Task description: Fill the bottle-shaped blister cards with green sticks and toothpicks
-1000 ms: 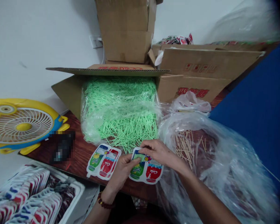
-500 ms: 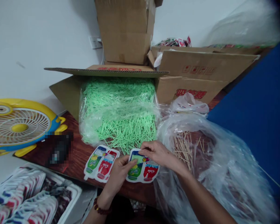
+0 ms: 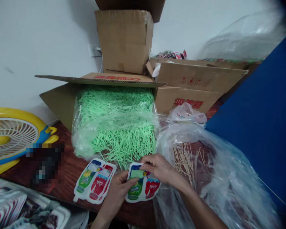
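My left hand [image 3: 118,190] and right hand [image 3: 158,168] both pinch a drink pouch [image 3: 143,186] on the table [image 3: 69,168]. A second pouch [image 3: 95,180] lies just left; green sticks [image 3: 116,127] are heaped beyond my fingers.

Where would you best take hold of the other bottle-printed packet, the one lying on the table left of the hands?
Probably by its near, lower edge. The spare packet lies flat on the wooden table, tilted, with its bottom end close to the table's front edge, so a pinch from the person's side could slide under it. Its upper end points toward the green sticks, which crowd that side.
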Motion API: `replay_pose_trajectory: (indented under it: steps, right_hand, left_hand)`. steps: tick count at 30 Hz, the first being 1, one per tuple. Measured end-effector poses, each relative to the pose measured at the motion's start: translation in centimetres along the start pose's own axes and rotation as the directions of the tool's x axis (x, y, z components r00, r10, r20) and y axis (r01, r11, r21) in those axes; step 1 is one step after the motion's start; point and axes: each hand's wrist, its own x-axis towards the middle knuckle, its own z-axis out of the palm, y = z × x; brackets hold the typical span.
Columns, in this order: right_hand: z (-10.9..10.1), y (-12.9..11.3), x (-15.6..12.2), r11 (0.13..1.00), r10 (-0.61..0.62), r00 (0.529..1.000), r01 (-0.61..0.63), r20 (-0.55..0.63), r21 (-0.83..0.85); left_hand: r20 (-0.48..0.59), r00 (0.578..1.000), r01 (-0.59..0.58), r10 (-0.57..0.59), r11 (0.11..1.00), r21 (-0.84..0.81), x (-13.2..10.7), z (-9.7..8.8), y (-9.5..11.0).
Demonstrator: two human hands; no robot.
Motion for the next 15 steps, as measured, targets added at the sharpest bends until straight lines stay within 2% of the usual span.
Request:
replay_pose_trajectory:
  steps: [3,6,8,11,15]
  right_hand:
    - [-0.2,0.2,0.1,0.998,0.024,1.0,-0.023,-0.003,0.064]
    - [-0.7,0.0,-0.1,0.991,-0.005,0.997,0.015,-0.082,0.13]
    - [-1.0,-0.4,-0.3,0.988,-0.078,0.99,0.092,-0.114,0.122]
    - [-1.0,-1.0,-0.3,0.982,-0.174,0.983,0.178,-0.061,0.058]
    - [-0.6,-1.4,-0.1,0.985,-0.166,0.982,0.17,-0.089,0.035]
  left_hand:
    - [-0.036,0.999,-0.008,0.008,1.0,0.0,0.3,-0.2,-0.4]
    - [-0.039,0.999,-0.002,0.0,0.998,-0.056,0.5,-0.2,-0.6]
    - [-0.038,0.999,0.003,-0.005,0.997,-0.074,0.5,-0.1,-0.6]
    - [-0.025,1.0,-0.011,0.01,0.998,-0.067,0.3,-0.1,-0.4]
    - [-0.017,1.0,-0.009,0.008,0.999,-0.052,0.0,-0.5,-0.5]
